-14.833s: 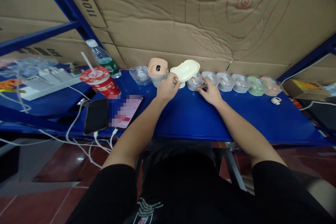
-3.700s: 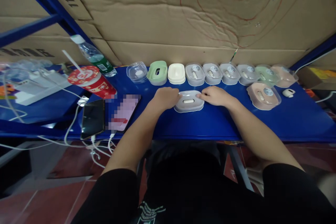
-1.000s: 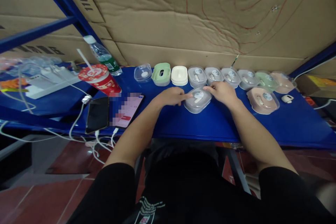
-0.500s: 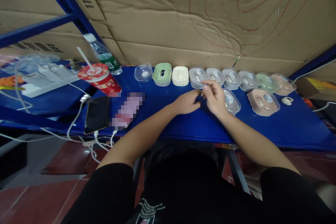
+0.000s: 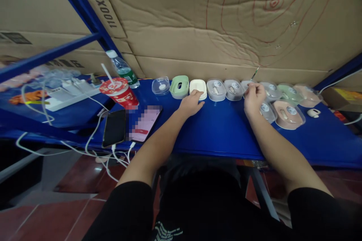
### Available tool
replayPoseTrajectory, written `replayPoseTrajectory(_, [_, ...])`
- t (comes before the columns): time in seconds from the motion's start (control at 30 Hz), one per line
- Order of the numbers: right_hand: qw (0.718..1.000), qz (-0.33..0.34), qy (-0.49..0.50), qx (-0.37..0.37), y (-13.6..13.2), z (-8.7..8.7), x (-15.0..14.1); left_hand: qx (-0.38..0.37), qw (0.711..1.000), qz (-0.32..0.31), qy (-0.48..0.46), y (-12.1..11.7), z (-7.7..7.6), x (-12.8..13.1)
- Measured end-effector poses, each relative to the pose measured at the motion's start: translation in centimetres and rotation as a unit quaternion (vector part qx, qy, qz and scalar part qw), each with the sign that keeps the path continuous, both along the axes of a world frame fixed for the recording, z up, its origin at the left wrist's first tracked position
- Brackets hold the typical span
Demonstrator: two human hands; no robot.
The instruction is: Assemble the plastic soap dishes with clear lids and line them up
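My left hand (image 5: 192, 104) reaches over the front of a small cream box (image 5: 198, 86), its fingers stretched out on or just above it. Left of that stand a green box (image 5: 179, 87) with a slot in its top and a clear plastic lid (image 5: 160, 86). My right hand (image 5: 255, 97) is raised with fingers pinched together, hiding part of a grey box behind it. Whatever it may hold is too small to make out. A thin pen-like stick (image 5: 255, 72) rises behind that hand. Near its wrist sits a grey clear-lidded box (image 5: 268, 112), partly covered.
Several lidded boxes line the cardboard wall (image 5: 169, 49), with a pink box (image 5: 288, 115) in front at right. A small cream piece (image 5: 313, 113) lies farther right. At left are a red cup (image 5: 121, 94), a water bottle (image 5: 124, 71), two phones and charging cables.
My hands were close together over the middle and have moved apart. The left went to the cream box; the right moved rightward and its fingers closed up. The view has shifted slightly.
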State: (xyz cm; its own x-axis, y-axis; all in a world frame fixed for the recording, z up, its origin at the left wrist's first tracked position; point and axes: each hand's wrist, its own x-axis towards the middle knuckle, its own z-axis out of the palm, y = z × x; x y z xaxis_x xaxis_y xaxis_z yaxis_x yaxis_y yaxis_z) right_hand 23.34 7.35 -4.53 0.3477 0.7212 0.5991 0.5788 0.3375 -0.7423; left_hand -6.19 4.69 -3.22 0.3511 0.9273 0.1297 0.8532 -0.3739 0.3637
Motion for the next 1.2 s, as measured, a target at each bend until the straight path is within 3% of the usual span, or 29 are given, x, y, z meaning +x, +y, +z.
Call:
replayPoseTrajectory(0.13, [0.991,-0.092,0.091,0.040,0.7,0.3,0.9,0.003,0.999,0.020,0.042,0.3,0.1,-0.2])
replayPoseTrajectory(0.43, [0.997,-0.038,0.047,0.044,0.3,0.2,1.1,0.045,0.997,0.059,-0.015,0.1,0.9,-0.7])
replayPoseTrajectory(0.5, [0.999,-0.006,0.018,0.037,-0.3,0.3,0.3,0.072,0.995,0.027,-0.058,-0.4,1.5,-0.8])
replayPoseTrajectory(0.6, [0.998,0.054,-0.015,0.003,-1.6,0.6,-1.0,0.066,0.986,-0.083,-0.128,-1.1,2.6,-1.2])
replayPoseTrajectory(0.7, [0.995,0.099,-0.025,-0.018,-2.7,0.8,-2.0,-0.025,0.968,-0.192,-0.157,-1.5,3.0,-1.6])
replayPoseTrajectory(0.8, [0.988,0.132,-0.064,-0.055,-3.1,0.7,-2.3,-0.126,0.961,-0.223,-0.106,-1.5,2.6,-1.8])
replayPoseTrajectory(0.93, [0.940,0.238,-0.191,-0.154,-3.2,0.2,-2.7,-0.141,0.973,-0.182,-0.023,-1.1,2.1,-1.7])
replayPoseTrajectory(1.03, [0.887,0.307,-0.274,-0.209,-3.4,0.1,-3.3,-0.087,0.986,-0.140,-0.035,-0.8,2.4,-1.7])
replayPoseTrajectory(1.1, [0.875,0.316,-0.295,-0.219,-3.6,0.1,-3.6,-0.019,0.996,-0.069,-0.050,-0.7,2.8,-2.0])
replayPoseTrajectory(1.2, [0.873,0.314,-0.302,-0.220,-3.8,0.2,-3.7,0.051,0.994,0.088,-0.033,-0.4,3.1,-2.9])
